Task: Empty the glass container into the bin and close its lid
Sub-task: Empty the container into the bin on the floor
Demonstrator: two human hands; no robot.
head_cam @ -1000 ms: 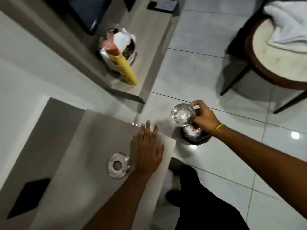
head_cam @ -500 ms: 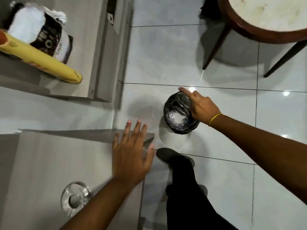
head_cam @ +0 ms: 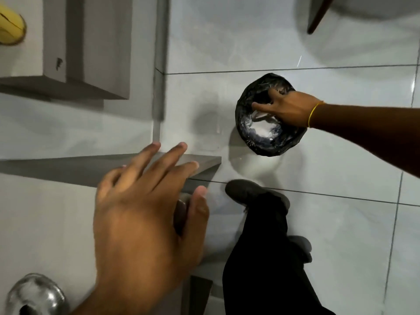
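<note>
The right hand [head_cam: 288,108] reaches out over the bin [head_cam: 270,117] on the floor [head_cam: 341,178], arm stretched long, a thin yellow band [head_cam: 314,113] round the wrist. Its fingers dip into the bin's mouth; they seem curled round something, but the glass container cannot be made out there, so whether the hand grips it I cannot tell. The bin is small and round, lined with a crinkled black plastic bag, with white powdery stuff lying inside. The left hand [head_cam: 145,214] is spread flat, fingers fanned, over the grey matt worktop [head_cam: 45,223] near its corner. A round lid of thick clear glass [head_cam: 34,294] with a dark centre lies on the worktop, by the left forearm. Below, a dark shoe [head_cam: 252,193] and black trouser leg stand on glossy pale tiles.
</note>
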